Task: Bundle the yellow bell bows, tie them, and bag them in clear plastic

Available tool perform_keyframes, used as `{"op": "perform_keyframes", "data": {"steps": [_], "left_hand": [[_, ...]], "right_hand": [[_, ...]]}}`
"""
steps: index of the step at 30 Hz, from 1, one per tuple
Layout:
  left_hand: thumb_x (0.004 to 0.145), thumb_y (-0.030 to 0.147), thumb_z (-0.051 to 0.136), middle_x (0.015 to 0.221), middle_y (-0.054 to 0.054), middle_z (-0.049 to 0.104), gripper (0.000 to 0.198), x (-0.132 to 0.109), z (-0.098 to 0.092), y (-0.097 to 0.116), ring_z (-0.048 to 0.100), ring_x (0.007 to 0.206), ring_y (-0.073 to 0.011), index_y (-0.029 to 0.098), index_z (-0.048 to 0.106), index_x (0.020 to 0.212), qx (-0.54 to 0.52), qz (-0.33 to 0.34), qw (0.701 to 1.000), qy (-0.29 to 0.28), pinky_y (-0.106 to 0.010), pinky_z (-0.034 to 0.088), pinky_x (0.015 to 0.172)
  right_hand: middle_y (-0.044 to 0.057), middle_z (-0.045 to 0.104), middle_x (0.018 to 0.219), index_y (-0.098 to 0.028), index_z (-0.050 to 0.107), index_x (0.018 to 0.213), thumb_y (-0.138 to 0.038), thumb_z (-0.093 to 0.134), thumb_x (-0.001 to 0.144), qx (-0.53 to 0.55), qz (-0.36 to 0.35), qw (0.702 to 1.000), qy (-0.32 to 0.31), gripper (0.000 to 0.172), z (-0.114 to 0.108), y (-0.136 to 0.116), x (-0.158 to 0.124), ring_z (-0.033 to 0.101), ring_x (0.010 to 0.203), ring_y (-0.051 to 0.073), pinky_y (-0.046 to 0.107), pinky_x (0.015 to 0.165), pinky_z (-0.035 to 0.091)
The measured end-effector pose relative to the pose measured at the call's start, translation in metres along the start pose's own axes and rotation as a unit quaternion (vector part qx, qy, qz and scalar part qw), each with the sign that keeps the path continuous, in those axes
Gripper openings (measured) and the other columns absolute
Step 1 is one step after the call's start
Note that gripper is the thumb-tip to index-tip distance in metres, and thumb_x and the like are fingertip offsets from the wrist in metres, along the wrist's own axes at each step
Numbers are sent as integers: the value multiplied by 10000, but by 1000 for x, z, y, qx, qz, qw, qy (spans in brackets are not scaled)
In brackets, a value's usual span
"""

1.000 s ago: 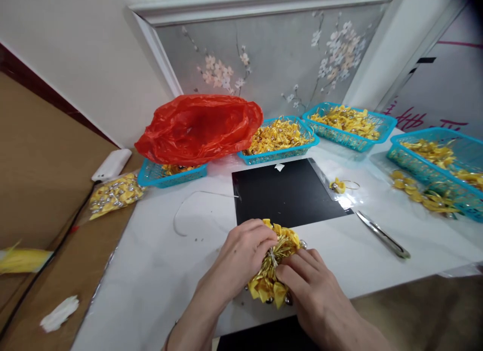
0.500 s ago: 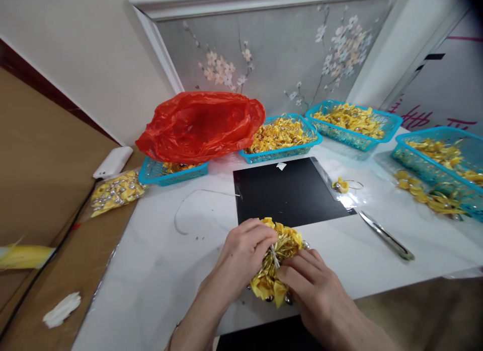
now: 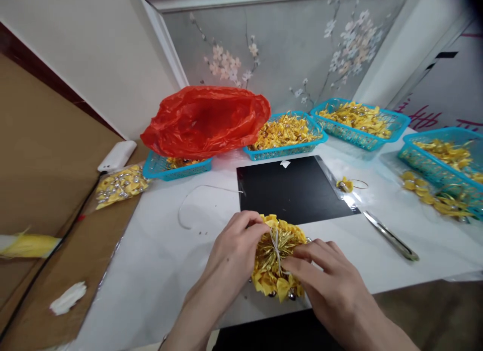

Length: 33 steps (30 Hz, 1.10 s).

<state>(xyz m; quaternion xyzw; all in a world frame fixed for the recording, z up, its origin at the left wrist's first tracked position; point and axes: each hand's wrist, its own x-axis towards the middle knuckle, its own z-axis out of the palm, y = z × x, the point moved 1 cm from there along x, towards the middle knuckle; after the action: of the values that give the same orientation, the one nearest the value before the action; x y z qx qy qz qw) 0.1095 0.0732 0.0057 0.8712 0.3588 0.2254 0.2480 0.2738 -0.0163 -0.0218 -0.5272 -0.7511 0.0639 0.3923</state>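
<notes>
A bunch of yellow bow ornaments with gold loops (image 3: pixel 277 260), tied round the middle with a pale cord, lies at the near edge of the white table (image 3: pixel 166 270). My left hand (image 3: pixel 234 253) curls round its left side, fingers closed on it. My right hand (image 3: pixel 324 275) presses on its right side, fingers pinched at the cord. A black square mat (image 3: pixel 290 187) lies just beyond the bunch.
Several blue baskets of yellow ornaments (image 3: pixel 285 134) line the back and right. A red plastic bag (image 3: pixel 206 119) covers one basket. Metal tweezers (image 3: pixel 390 235) lie at the right, a single bow (image 3: pixel 345 185) by the mat, a thin wire (image 3: pixel 188 205) at the left.
Both hands have stayed on the bunch. My right fingers have shifted a little, showing more of the cord at its middle. The view has drifted slightly.
</notes>
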Motion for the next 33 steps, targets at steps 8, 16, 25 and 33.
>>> {"op": "perform_keyframes", "data": {"steps": [8, 16, 25, 33], "left_hand": [[885, 20, 429, 969, -27, 589, 299, -12, 2, 6, 574, 858, -137, 212, 650, 947, -32, -20, 999, -20, -277, 494, 749], [891, 36, 442, 940, -39, 625, 278, -22, 21, 5, 596, 844, -146, 203, 659, 945, -63, -1, 998, 6, -274, 496, 754], [893, 39, 446, 996, -23, 558, 285, -32, 12, 12, 574, 867, -125, 252, 607, 995, -78, -12, 992, -96, -238, 477, 759], [903, 25, 425, 933, -19, 581, 251, -41, 17, 2, 572, 804, -120, 227, 569, 946, -79, 11, 996, -50, -232, 471, 702]], "right_hand": [[25, 657, 867, -215, 668, 924, -160, 437, 980, -19, -35, 999, -28, 244, 8, 1, 8, 534, 740, 157, 313, 659, 329], [46, 679, 882, -185, 648, 910, -103, 427, 952, 13, -26, 999, -15, 240, 10, 5, 6, 549, 720, 153, 303, 632, 365], [33, 649, 918, -227, 599, 993, -86, 415, 940, 85, 52, 993, -60, 238, -4, 15, 6, 603, 789, 168, 311, 690, 463], [31, 632, 949, -258, 592, 1054, -119, 420, 955, 108, 86, 988, -67, 242, -1, 18, 1, 603, 842, 174, 321, 721, 487]]}}
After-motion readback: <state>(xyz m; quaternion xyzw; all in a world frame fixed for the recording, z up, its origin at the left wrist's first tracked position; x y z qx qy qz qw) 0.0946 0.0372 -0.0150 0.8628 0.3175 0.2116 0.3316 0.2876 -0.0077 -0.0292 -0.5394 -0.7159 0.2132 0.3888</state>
